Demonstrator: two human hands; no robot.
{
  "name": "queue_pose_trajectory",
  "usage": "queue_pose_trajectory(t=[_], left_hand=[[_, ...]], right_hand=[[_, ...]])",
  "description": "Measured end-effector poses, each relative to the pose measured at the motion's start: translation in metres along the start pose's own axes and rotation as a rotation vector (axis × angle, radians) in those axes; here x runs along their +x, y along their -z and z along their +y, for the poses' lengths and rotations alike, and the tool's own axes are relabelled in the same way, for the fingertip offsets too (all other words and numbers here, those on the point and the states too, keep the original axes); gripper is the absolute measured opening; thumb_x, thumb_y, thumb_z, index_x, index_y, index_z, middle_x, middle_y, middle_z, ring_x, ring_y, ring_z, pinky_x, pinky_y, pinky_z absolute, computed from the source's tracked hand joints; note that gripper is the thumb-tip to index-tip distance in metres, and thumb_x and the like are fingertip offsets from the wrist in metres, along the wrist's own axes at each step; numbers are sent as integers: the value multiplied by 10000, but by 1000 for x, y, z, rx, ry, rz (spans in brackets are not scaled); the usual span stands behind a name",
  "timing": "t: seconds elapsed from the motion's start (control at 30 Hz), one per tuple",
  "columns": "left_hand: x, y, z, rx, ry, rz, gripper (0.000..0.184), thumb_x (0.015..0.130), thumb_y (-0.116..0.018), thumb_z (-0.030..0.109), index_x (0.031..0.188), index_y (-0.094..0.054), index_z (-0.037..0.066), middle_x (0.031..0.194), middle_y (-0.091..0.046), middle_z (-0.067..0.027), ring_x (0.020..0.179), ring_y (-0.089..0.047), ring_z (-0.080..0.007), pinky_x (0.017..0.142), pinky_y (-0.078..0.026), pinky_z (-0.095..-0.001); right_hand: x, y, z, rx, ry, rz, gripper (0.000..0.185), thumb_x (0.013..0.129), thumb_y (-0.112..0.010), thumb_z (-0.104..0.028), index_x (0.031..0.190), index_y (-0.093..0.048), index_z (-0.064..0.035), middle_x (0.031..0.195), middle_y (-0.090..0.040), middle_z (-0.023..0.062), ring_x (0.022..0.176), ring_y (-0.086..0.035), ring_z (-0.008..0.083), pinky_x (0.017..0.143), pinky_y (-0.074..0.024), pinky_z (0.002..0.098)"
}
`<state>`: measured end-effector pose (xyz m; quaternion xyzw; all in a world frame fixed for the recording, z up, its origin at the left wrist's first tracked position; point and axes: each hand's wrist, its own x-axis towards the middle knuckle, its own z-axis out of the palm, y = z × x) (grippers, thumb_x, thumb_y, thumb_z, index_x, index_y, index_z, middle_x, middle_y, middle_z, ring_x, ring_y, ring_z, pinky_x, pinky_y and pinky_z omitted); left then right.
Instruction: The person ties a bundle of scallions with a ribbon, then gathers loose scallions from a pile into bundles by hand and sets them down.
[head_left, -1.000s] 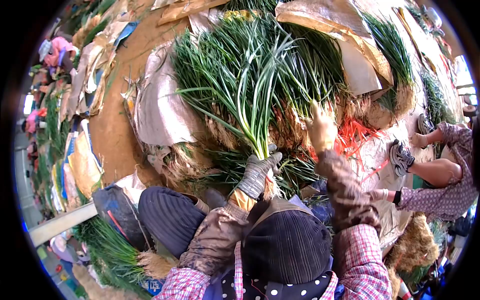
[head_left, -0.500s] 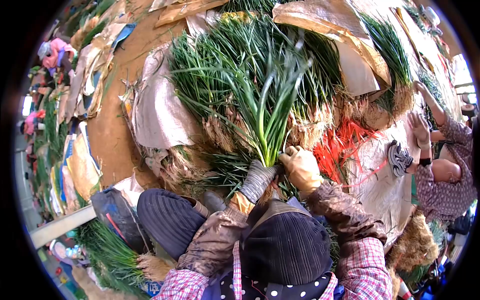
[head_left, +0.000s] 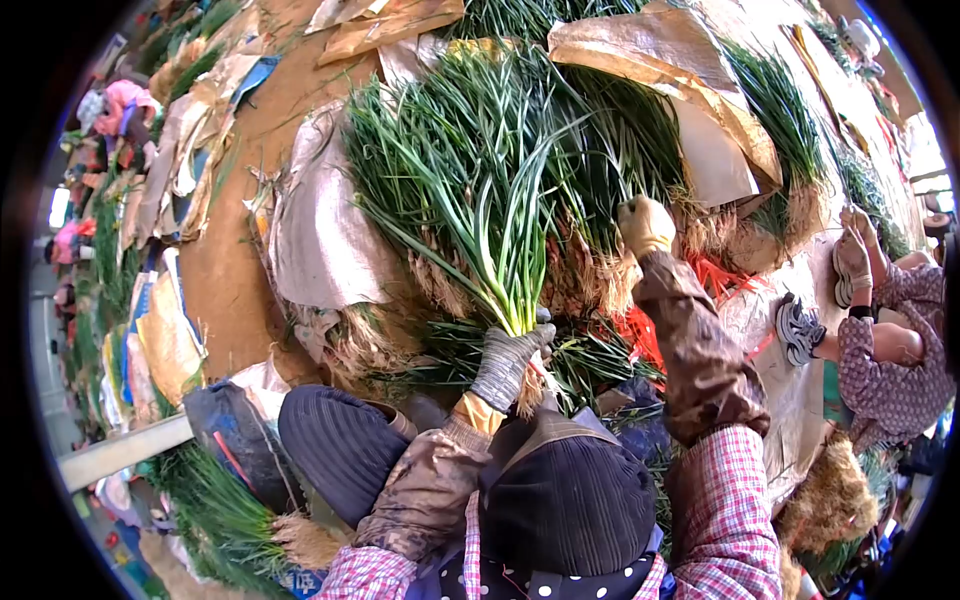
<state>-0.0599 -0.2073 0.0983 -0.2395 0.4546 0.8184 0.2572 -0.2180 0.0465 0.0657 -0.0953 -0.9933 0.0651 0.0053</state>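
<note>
My left hand [head_left: 508, 360], in a grey glove, is wrapped round the lower stems of a bunch of spring onions [head_left: 500, 265]. The green leaves fan out away from me, and pale roots hang below the fist. My right hand [head_left: 646, 225], in a yellowish glove, is stretched forward over the right side of a large heap of spring onions [head_left: 600, 130]. Its fingers look curled in beside the stems; whatever they hold is hidden. Below the left fist, more dark green leaves [head_left: 440, 350] lie on the ground.
Red plastic strips [head_left: 640, 335] lie right of the heap. Woven sacks [head_left: 325, 215] flank it, and another sack [head_left: 690, 60] covers part of it. At the right sits another person [head_left: 885, 350]. A rooted bundle [head_left: 235, 515] lies at lower left beside a dark bag [head_left: 235, 440].
My right hand has left the bunch and moved forward and right to the heap. The left hand keeps hold of the bunch, whose leaves now lean further left. The other person's hands have come together.
</note>
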Motion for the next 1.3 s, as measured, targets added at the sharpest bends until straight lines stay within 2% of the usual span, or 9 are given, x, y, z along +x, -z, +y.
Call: queue_pose_trajectory(t=[0.3, 0.43, 0.6, 0.7, 0.77, 1.0, 1.07, 1.13, 1.3], left_hand=[[1, -11, -5, 319, 140, 186, 207, 757, -760, 117, 763, -606, -21, 593, -608, -83, 431, -561, -159, 368, -456, -283], [-9, -12, -4, 44, -20, 47, 145, 763, -743, 48, 847, -637, -5, 703, -649, -71, 523, -587, -121, 446, -472, -254], [-2, -6, -19, 129, 68, 97, 166, 743, -733, -8, 864, -619, 4, 688, -629, -73, 518, -576, -147, 436, -474, -279], [4, -3, -24, 254, 25, 201, 177, 722, -732, -28, 848, -613, 6, 669, -624, -78, 500, -570, -147, 418, -454, -278], [-8, -12, -9, 245, 13, 202, 175, 711, -735, -25, 834, -614, 4, 667, -631, -79, 483, -563, -135, 414, -446, -264], [-10, -5, -1, 130, 23, 175, 187, 745, -719, -1, 897, -611, -19, 713, -638, -85, 541, -616, -170, 478, -537, -285], [-13, 0, -1, 35, 55, 105, 217, 774, -703, 18, 964, -600, -6, 716, -628, -75, 562, -626, -181, 496, -553, -304], [-17, 0, 4, 77, 112, 70, 215, 788, -696, 45, 974, -599, -2, 731, -627, -66, 542, -618, -183, 484, -546, -317], [2, 17, -14, -51, 165, -86, 336, 753, -734, 11, 1070, -623, 25, 905, -645, -80, 642, -616, -182, 521, -565, -371]], right_hand=[[-180, 19, -82, 971, 26, -146, 183, 850, -660, -184, 894, -690, -9, 779, -679, 120, 677, -640, 211, 658, -514, 299], [-170, 17, -77, 1737, -657, -455, 223, 903, -615, -221, 912, -660, -3, 733, -615, 6, 595, -537, 77, 565, -462, 212], [-151, -4, -90, 1807, -745, -558, 239, 884, -649, -203, 1016, -619, -6, 684, -572, -25, 521, -476, 54, 481, -429, 204], [-149, -19, -82, 1695, -703, -561, 179, 876, -638, -136, 1005, -632, -11, 705, -612, -2, 529, -533, 87, 483, -456, 213], [-162, -48, -72, 724, -203, -101, 180, 823, -645, -156, 926, -659, -9, 702, -658, 123, 576, -628, 203, 559, -530, 332], [-224, -31, -28, 30, 288, -1346, 270, 811, -595, -265, 998, -716, -112, 935, -695, 113, 908, -649, 280, 829, -511, 368], [-185, 19, -32, 103, 19, -735, 243, 814, -627, -307, 820, -718, -82, 860, -688, 147, 762, -668, 256, 724, -541, 360], [-135, -7, -2, 20, -140, -76, 280, 837, -661, -325, 1006, -639, -102, 723, -657, 111, 613, -632, 228, 531, -520, 347], [-27, -5, 13, -91, -122, -77, 307, 799, -703, -360, 997, -643, -134, 783, -674, 90, 689, -634, 231, 663, -518, 356]])
